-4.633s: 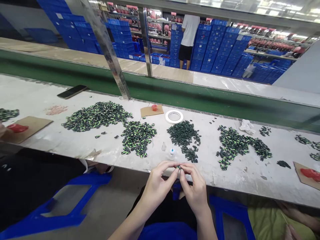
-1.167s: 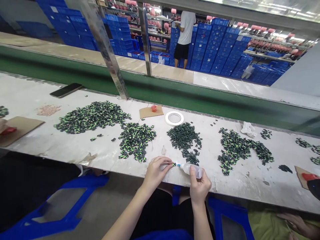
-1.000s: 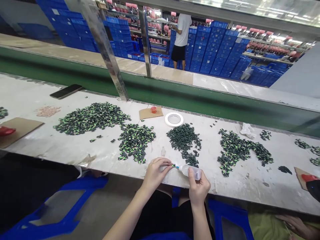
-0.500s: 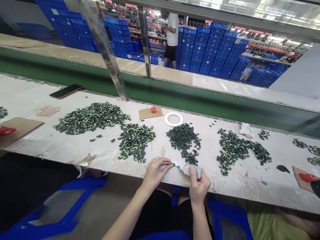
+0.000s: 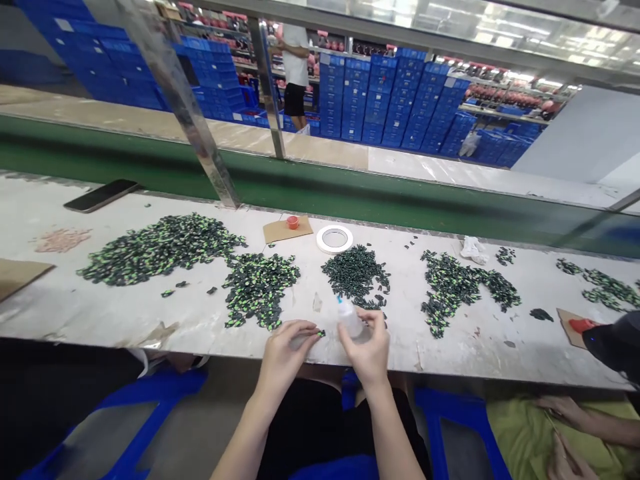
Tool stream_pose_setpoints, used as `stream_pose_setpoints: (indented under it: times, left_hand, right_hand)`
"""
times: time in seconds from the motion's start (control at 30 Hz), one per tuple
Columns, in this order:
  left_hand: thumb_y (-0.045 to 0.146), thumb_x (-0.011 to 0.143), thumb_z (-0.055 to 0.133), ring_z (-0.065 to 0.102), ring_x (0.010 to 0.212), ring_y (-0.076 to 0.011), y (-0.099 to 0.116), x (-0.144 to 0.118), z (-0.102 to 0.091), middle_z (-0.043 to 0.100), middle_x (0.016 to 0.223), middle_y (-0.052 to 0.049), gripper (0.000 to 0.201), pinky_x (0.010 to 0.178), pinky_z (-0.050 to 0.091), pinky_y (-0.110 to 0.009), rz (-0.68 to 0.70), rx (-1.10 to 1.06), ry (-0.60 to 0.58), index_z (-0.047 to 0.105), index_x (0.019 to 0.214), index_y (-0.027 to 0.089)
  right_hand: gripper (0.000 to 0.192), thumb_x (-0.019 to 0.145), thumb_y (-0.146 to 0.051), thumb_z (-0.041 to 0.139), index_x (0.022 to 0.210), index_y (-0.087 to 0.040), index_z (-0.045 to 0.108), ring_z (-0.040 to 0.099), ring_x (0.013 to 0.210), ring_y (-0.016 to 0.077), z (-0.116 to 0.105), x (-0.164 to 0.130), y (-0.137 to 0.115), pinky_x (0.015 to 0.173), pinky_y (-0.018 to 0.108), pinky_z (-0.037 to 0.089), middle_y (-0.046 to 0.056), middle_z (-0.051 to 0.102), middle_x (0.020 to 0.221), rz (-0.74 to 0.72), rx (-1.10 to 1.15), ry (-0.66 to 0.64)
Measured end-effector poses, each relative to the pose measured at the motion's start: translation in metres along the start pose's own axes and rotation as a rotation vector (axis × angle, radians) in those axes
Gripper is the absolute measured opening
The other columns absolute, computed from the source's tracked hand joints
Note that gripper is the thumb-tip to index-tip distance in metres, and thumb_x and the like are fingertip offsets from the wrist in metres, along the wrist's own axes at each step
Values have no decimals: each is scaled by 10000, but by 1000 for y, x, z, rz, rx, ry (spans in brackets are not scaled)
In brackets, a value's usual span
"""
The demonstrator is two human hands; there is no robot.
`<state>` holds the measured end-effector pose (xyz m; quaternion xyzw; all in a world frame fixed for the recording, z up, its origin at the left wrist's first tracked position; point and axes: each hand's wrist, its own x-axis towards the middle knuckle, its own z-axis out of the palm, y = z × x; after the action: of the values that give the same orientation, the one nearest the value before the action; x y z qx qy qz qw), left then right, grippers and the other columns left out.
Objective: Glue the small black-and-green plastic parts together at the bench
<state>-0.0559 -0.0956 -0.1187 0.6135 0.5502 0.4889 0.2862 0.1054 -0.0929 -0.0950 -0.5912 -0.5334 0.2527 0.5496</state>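
Note:
Between thumb and forefinger, my left hand [image 5: 286, 352] pinches a small black-and-green piece [image 5: 321, 333] just above the table's front edge. My right hand [image 5: 369, 343] is wrapped round a clear squeeze bottle [image 5: 351, 319], which stands nearly upright with its blue tip [image 5: 340, 299] upward, apart from the piece. Right behind the bottle lies a pile of small plain dark pieces [image 5: 354, 270]. A pile of black-and-green pieces [image 5: 261, 287] spreads out beyond my left hand, joining a larger pile [image 5: 165, 248] farther left.
A roll of white tape [image 5: 335, 239] and a cardboard scrap [image 5: 273, 231] with a red cap [image 5: 293, 222] lie at the back. More pieces [image 5: 457, 287] are heaped to the right. A phone [image 5: 101, 195] rests at far left. A co-worker's hands [image 5: 565, 427] show at lower right.
My right hand has swung the bottle from lying sideways, tip at the piece, to nearly upright and away from it. My left hand still holds the piece. The view has shifted somewhat.

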Motion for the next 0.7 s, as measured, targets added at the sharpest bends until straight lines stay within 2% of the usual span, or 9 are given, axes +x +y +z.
stream_pose_setpoints:
  times: [0.07,0.13,0.23,0.33,0.43,0.57,0.63,0.7]
  left_hand:
    - [321,781,668,714,732,-201,-2,-3,-8,713,808,-40,111,727,601,-321,12,49,-1,716,792,220]
    - [333,785,662,706,772,-211,-4,-4,-12,716,826,-41,116,743,591,-332,30,106,-3,721,803,234]
    - [343,793,655,687,856,-233,-9,-6,-11,727,853,-44,123,786,567,-359,73,185,-23,729,834,253]
    - [350,809,642,662,900,-243,-13,-5,-8,735,879,-44,150,813,545,-383,142,229,-34,730,886,257]
    - [357,827,616,639,885,-245,-16,-4,-6,727,905,-49,166,799,528,-395,193,282,-27,739,885,262]
    - [343,836,598,618,870,-250,-18,-3,-4,720,886,-45,159,785,513,-400,222,311,-31,743,835,278]
    - [329,843,587,614,877,-250,-15,-4,-3,721,876,-41,162,792,512,-397,212,287,-32,737,821,274]
    - [315,851,575,616,899,-247,-8,-5,-3,722,867,-39,162,799,521,-386,193,237,-37,728,828,266]
  right_hand:
    - [321,672,-289,709,896,-229,487,692,928,240,14,3,-1,800,369,551,94,723,985,19,18,-116]
    - [330,677,-266,698,908,-235,464,700,910,233,26,6,0,804,370,550,74,726,953,62,16,-196]
    - [369,676,-288,723,959,-231,491,698,904,231,31,6,4,791,365,552,61,712,959,59,-35,-219]
    - [529,626,-336,803,1078,-220,554,645,994,258,11,4,7,816,385,541,91,675,1037,-47,-161,-164]
    - [615,596,-374,846,1142,-237,599,583,1009,291,-26,6,14,841,435,509,90,669,1028,-108,-322,-94]
    - [334,641,-393,815,924,-256,704,576,883,290,-65,14,32,754,418,492,71,683,893,-67,-475,-52]
    - [191,707,-386,762,823,-243,710,583,823,276,-71,18,40,723,400,484,68,682,820,-48,-482,-76]
    - [162,781,-394,681,755,-234,693,587,766,261,-71,19,44,695,384,476,61,667,746,-34,-474,-94]
